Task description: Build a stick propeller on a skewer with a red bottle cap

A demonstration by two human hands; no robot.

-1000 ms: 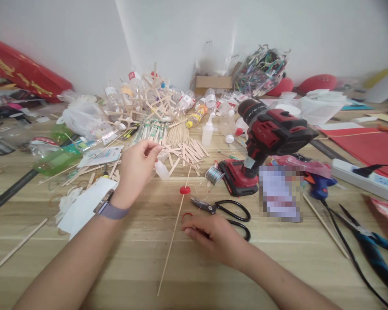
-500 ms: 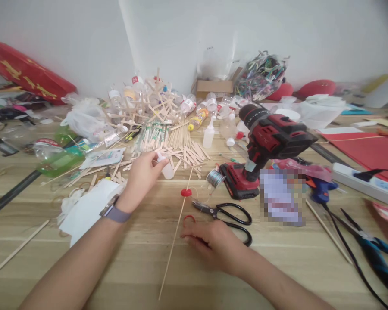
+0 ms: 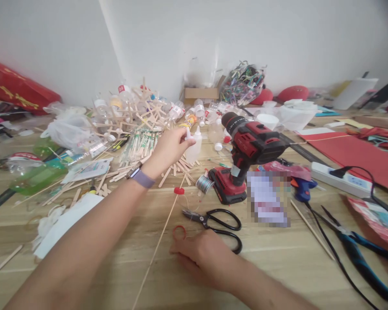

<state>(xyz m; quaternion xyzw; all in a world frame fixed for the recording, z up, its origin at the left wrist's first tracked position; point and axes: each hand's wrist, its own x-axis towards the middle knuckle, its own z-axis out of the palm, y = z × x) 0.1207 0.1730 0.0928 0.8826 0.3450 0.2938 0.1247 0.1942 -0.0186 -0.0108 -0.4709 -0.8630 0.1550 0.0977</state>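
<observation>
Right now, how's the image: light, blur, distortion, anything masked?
Head view: diffuse light, pale diagonal streak on the wall; head view: overall softness, including the left hand; head view: wide-angle stretch toward the edges, dark top right corner; head view: pixelated patch just right of the drill in the picture, content unreadable.

Wooden surface (image 3: 123, 258), cluttered: thin stick (image 3: 161, 235) left of right grip (image 3: 202, 256), scissors (image 3: 201, 218) just beyond that grip, red drill (image 3: 250, 144) standing farther beyond, pliers (image 3: 355, 258) well right; craft sticks (image 3: 181, 168) near left grip (image 3: 176, 144).
</observation>
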